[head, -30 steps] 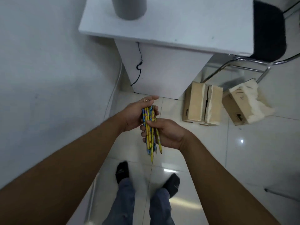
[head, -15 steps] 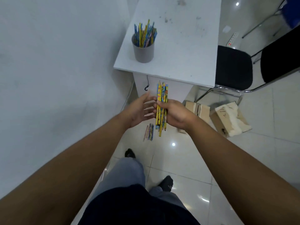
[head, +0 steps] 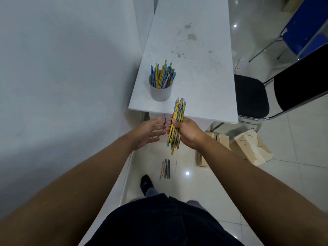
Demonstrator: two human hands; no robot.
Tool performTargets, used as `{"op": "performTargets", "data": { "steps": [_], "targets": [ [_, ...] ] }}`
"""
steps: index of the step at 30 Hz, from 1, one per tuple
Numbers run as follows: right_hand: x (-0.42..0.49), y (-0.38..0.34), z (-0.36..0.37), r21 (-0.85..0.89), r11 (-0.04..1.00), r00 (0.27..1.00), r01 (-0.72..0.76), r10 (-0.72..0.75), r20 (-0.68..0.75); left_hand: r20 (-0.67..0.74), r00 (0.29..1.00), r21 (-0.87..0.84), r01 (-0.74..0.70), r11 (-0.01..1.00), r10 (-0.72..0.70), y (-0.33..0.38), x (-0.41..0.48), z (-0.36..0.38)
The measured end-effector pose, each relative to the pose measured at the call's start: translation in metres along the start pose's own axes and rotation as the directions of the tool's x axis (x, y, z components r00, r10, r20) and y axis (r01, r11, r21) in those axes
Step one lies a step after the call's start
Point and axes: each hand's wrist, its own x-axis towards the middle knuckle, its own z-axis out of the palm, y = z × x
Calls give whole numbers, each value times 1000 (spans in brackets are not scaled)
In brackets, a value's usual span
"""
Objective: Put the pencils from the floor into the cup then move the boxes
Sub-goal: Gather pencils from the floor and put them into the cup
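Here, the right hand (head: 188,133) clasps one pencil bundle (head: 180,109) in curled fingers near the single cup (head: 160,94). The left hand (head: 148,133) spreads empty fingers wide.

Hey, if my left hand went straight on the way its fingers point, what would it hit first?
Most likely the bundle of pencils gripped in your right hand; the open fingers of your left hand point straight at it. Depth is hard to judge.

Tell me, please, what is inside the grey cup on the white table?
The grey cylindrical cup holds a bunch of blue and yellow pencils standing above its rim. Their lower ends and the cup's bottom are hidden by its wall.
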Motion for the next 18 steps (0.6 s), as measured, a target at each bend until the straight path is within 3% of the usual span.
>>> {"op": "performTargets", "data": {
  "steps": [6, 18],
  "targets": [
    [43, -38, 22, -47, 993, 992, 109, -112, -65, 40, 998, 118, 36, 992, -41, 34, 20, -21],
    [158, -150, 45, -347, 870, 906, 351, -409, -109, -127, 989, -52, 67, 996, -73, 119, 65, -28]
  ]
}}
